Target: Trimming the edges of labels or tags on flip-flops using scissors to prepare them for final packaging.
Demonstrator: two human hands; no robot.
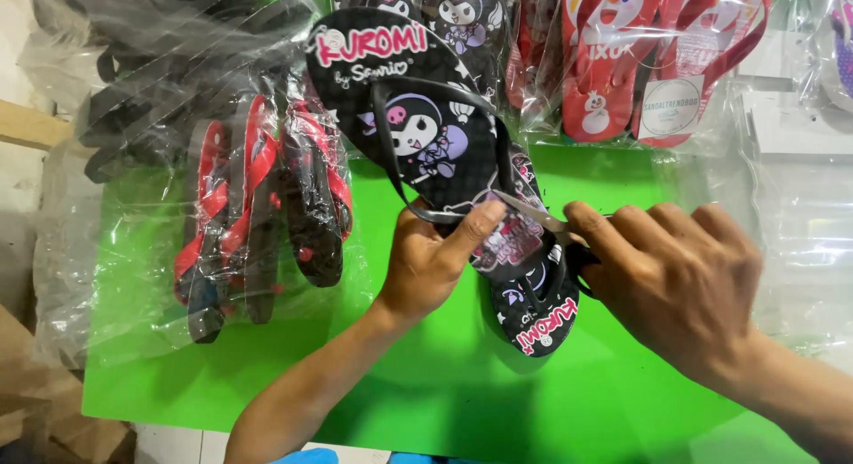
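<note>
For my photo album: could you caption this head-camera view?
Left hand steadies a black cartoon flip-flop while right hand works scissors at it.

A bright green tabletop (444,393) is covered along its far and left edges by clear plastic bags of flip-flops: black-and-red pairs (258,215) at left, red pairs (649,55) behind.

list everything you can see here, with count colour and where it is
black flip-flops: two, cartoon print, centre, held over the table
scissors: one, silver blades, between the hands at the flip-flops
green table: one, underneath
red-and-black sandals in a clear bag: several, left
red flip-flops in clear bags: several, top right
dark sandals in plastic: several, top left
left hand: grip on the upper flip-flop
right hand: grip on the scissors
</note>
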